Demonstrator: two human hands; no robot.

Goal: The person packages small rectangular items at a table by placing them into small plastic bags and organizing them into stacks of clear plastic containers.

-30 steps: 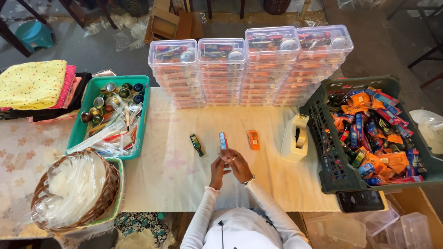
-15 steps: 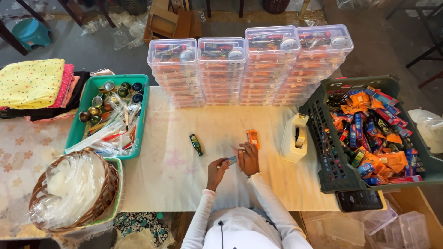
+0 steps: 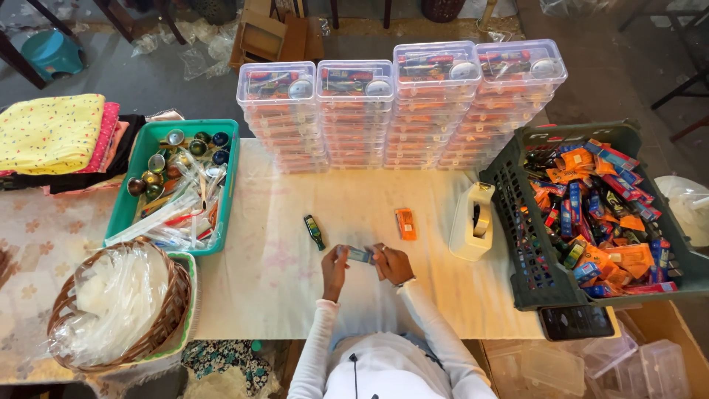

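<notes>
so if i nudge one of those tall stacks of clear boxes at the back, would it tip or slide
Probably tip rather than slide. The stacks of clear boxes stand tall on narrow footprints, so a push near the top would likely topple boxes. The lids look like smooth plastic, so upper boxes may slip apart. Each holds only small colourful items, so single boxes are likely light.

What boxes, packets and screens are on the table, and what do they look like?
Clear plastic boxes: four stacks at the table's far edge, colourful contents.
Small packets: orange, blue and red, heaped in the dark green crate on the right.
Orange packet: flat on the table.
Blue packet: held between left hand and right hand.
Phone: dark screen, beside the crate.
</notes>
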